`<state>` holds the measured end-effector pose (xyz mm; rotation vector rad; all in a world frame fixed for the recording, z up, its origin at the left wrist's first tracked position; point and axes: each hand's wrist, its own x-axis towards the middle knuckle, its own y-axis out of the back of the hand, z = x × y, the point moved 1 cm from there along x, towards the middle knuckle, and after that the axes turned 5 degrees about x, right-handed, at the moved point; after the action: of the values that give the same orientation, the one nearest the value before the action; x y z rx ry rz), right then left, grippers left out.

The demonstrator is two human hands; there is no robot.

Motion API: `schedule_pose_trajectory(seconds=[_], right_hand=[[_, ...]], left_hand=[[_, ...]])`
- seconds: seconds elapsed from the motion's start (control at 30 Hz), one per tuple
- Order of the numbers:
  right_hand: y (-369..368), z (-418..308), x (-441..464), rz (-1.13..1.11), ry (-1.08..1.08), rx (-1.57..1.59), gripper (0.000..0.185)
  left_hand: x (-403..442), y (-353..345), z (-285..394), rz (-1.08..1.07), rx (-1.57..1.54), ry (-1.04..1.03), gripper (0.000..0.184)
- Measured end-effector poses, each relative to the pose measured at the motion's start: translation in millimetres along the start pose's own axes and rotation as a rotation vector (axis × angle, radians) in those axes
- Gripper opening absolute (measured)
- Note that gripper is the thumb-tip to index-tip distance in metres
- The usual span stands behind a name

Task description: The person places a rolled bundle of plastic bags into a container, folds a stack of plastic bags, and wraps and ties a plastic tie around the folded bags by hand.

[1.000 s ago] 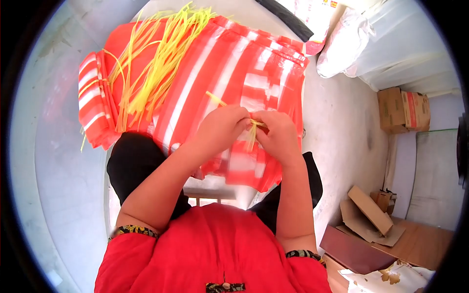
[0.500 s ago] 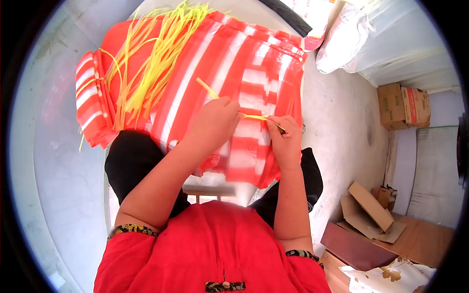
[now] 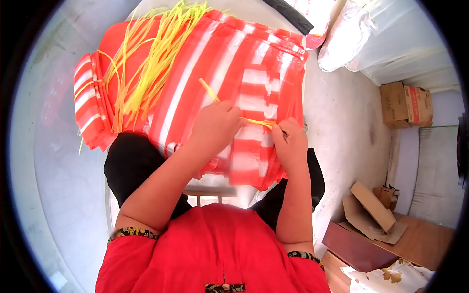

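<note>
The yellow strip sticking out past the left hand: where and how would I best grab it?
Probably by its far tip, pinched from the far side: the yellow strip is thin and straight there, pointing away from the left hand, with no finger covering it.

Clock from person (image 3: 210, 249): sheet stack (image 3: 229, 53) at 12 o'clock; strip bunch (image 3: 159, 58) along its edge at 11; folded bundle (image 3: 89, 105) between 10 and 11; single strip (image 3: 258, 121) over stack, between left hand (image 3: 217, 122) and right hand (image 3: 291, 141); sack (image 3: 343, 39) at 1; carton (image 3: 405, 105) at 2.
</note>
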<state>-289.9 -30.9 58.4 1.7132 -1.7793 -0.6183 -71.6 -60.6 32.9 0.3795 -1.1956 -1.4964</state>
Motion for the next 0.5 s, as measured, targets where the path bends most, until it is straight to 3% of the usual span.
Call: schedule_pose_trajectory(seconds=[0.17, 0.37, 0.5], right_hand=[[-12.7, -5.5, 12.7, 0.046, -0.063, 0.549, 0.017], [-10.0, -22.6, 20.1, -0.075, -0.335, 0.656, 0.021], [-11.0, -12.7, 23.2, -0.24, -0.308, 0.629, 0.019]], left_hand=[[-1.3, -2.6, -1.3, 0.034, -0.002, -0.011, 0.024], [-1.0, -4.3, -2.1, 0.017, 0.028, -0.007, 0.023], [-2.6, -7.5, -3.5, 0.036, 0.006, 0.0, 0.022]])
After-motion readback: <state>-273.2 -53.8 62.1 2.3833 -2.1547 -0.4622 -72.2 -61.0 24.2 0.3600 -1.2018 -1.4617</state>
